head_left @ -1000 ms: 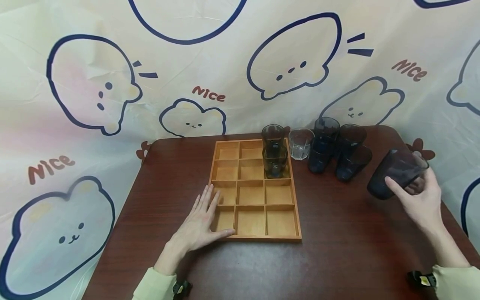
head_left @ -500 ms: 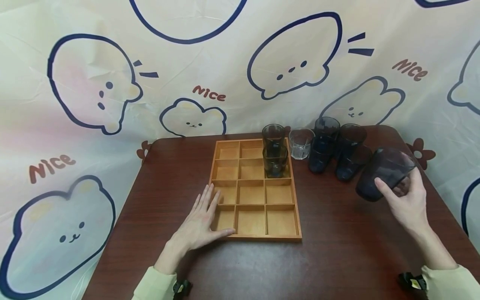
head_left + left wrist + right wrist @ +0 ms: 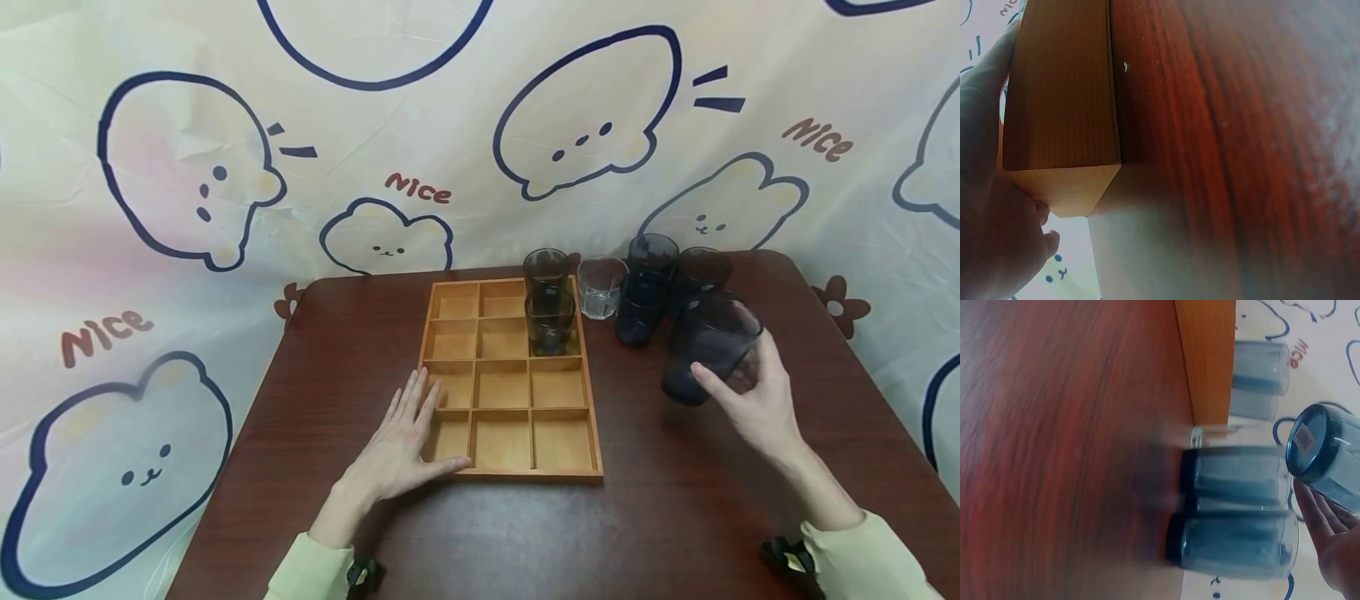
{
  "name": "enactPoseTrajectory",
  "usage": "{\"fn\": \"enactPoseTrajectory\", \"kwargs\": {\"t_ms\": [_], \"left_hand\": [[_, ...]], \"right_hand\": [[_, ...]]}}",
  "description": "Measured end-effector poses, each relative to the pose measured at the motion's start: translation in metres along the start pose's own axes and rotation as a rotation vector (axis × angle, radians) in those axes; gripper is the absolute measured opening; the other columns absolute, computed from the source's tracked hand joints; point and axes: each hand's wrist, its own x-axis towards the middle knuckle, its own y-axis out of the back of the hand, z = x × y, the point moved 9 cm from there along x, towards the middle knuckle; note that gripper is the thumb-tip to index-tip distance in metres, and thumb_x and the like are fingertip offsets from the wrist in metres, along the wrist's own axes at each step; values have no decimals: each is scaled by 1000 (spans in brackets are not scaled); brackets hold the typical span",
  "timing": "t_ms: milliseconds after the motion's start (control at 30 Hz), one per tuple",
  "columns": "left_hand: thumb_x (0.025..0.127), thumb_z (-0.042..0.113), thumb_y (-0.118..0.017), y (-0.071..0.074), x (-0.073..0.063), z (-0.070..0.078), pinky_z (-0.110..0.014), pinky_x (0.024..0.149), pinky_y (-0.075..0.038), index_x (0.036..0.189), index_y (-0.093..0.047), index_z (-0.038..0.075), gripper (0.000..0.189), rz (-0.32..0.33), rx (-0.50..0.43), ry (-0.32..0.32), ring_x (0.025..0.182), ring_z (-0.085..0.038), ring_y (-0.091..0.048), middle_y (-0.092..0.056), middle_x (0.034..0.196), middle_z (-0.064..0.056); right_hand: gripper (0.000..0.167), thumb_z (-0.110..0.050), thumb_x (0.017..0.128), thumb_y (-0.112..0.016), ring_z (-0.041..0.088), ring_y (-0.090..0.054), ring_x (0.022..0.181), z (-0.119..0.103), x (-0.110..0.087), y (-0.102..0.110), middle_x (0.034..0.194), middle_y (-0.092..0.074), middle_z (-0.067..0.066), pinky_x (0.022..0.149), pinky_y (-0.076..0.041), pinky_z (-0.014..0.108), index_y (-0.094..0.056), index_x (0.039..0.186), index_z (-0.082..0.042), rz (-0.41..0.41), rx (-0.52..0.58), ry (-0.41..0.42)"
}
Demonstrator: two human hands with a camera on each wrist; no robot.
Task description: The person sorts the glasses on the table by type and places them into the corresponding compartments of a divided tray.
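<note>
My right hand (image 3: pixel 761 412) grips a dark tinted drinking glass (image 3: pixel 701 346), tilted with its mouth toward the right and raised above the table. The right wrist view shows a label on the base of this glass (image 3: pixel 1313 440). Flat and spread, my left hand (image 3: pixel 393 446) rests on the front left corner of a wooden divided box (image 3: pixel 501 387). Two dark glasses, one rear (image 3: pixel 546 271) and one nearer (image 3: pixel 551 325), stand upright in the box's right column. Behind the held glass, other dark glasses are partly hidden.
A clear glass (image 3: pixel 600 287) stands just right of the box. Beside it several dark glasses (image 3: pixel 643 304) stand close together on the brown table (image 3: pixel 540 542). A patterned cloth (image 3: pixel 465 150) hangs along the table's back edge.
My right hand has carried the tilted dark glass leftward, closer to the box and in front of the standing glasses. My left hand has stayed on the box.
</note>
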Motion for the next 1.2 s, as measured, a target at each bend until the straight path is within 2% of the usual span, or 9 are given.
{"fn": "enactPoseTrajectory", "kwargs": {"t_ms": [267, 500, 567, 700, 767, 867, 1000, 1100, 1200], "left_hand": [[88, 77, -74, 0, 0, -1, -64, 140, -15, 177, -15, 6, 129, -13, -12, 18, 175, -36, -1, 0, 186, -21], [88, 78, -74, 0, 1, -1, -65, 139, -17, 176, -16, 5, 128, -7, 1, 11, 175, -37, -3, -1, 186, -21], [88, 78, -74, 0, 1, 0, -65, 139, -17, 176, -17, 5, 128, -3, 1, 6, 175, -38, -3, -2, 186, -22], [87, 78, -74, 0, 1, 0, -64, 140, -17, 176, -17, 5, 128, -4, -6, 7, 175, -37, -3, -2, 186, -22], [88, 78, -74, -1, 1, -1, -64, 140, -16, 176, -17, 5, 128, -3, -9, 9, 175, -37, -3, -2, 186, -22], [88, 78, -74, -1, 1, -1, -64, 140, -16, 177, -16, 5, 128, -4, -8, 11, 175, -37, -2, -1, 186, -21], [88, 77, -74, -1, 2, -1, -66, 139, -18, 176, -17, 4, 128, 7, -1, 0, 175, -40, -5, -3, 186, -23], [88, 77, -74, -1, 2, 0, -67, 138, -19, 176, -18, 3, 127, 10, -1, -3, 174, -41, -6, -4, 185, -24], [88, 76, -74, -1, 2, 0, -66, 139, -18, 176, -18, 3, 127, 5, -1, 3, 174, -40, -5, -4, 186, -24]], "right_hand": [[96, 15, 89, -77, -13, -70, 107, -8, 1, -35, 140, -61, -27, 85, -57, 5, -38, 172, -16, -97, 44, 38], [94, 9, 92, -80, -12, -70, 106, -6, 7, -73, 125, -67, -29, 89, -57, 5, -37, 172, -18, -165, 72, 41], [95, 7, 92, -81, -12, -70, 104, -4, 10, -85, 123, -71, -20, 89, -57, 7, -37, 172, -18, -182, 87, 28], [94, 3, 93, -82, -10, -71, 104, -2, 13, -107, 124, -77, 13, 89, -58, 7, -35, 172, -16, -219, 96, -7], [93, 0, 93, -83, -1, -74, 107, 0, 14, -118, 128, -76, 26, 88, -57, 7, -35, 172, -16, -238, 88, -27], [93, -5, 93, -85, 21, -78, 114, 1, 15, -132, 136, -73, 29, 90, -56, 8, -34, 171, -15, -256, 66, -44], [94, -7, 92, -87, 44, -75, 123, 2, 15, -146, 141, -71, 28, 97, -63, 27, -33, 170, -14, -276, 52, -39], [96, -9, 92, -88, 45, -75, 124, 1, 13, -154, 140, -72, 28, 101, -64, 49, -32, 170, -15, -286, 47, -26], [99, -10, 90, -90, 43, -76, 122, 0, 11, -161, 138, -74, 26, 99, -64, 51, -32, 170, -17, -294, 42, -2]]}}
